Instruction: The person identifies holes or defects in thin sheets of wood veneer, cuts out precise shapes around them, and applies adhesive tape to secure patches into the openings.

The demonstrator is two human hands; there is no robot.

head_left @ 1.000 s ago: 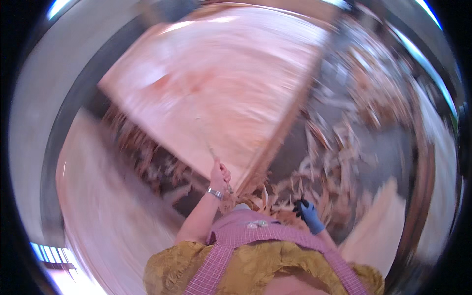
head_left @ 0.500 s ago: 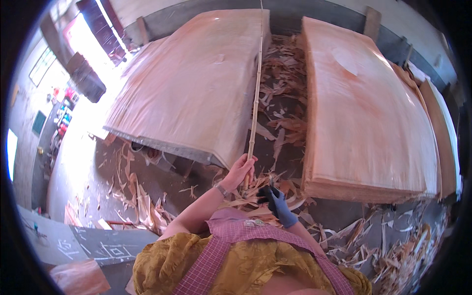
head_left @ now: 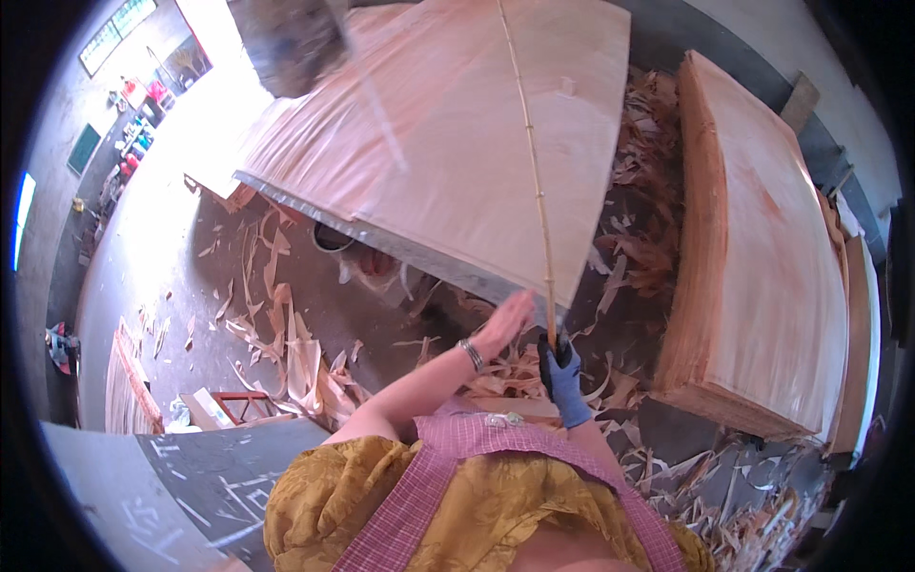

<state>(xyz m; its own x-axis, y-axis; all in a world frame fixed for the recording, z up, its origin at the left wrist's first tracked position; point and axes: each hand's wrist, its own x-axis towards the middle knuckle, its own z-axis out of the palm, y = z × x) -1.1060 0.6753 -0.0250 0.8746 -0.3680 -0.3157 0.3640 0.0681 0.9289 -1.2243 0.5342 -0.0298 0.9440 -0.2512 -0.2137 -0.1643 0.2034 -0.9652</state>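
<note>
Head view: long thin pale bamboo stick (head_left: 536, 172), lower end clamped in the right hand (head_left: 562, 374), blue-gloved, fingers curled fully round the shaft; long axis running almost straight away from the body, from the glove up and slightly leftward over the top sheet to the far upper rim of the picture; tip lost at the edge, so cannot tell where it ends. Lying close over the broad pinkish-tan wood veneer sheet (head_left: 448, 143) spread on the nearer stack, near that sheet's right-hand side; whether touching the surface along its length, cannot tell. Left hand (head_left: 505, 319) bare, wide open, fingers stretched flat and together, holding nothing, hovering just beside the stick's lower end and at the near corner of the sheet; silver bracelet (head_left: 472, 355) at the wrist. Of the two, right hand on the stick itself, left just short of it on the left. Further out to the right, tall pile of stacked orange-brown veneer sheets (head_left: 762, 276), well apart from the stick across a gap littered with curled pale veneer scraps (head_left: 648, 219); more such scraps on the grey concrete floor (head_left: 362, 305) below and left of the hands.
</note>
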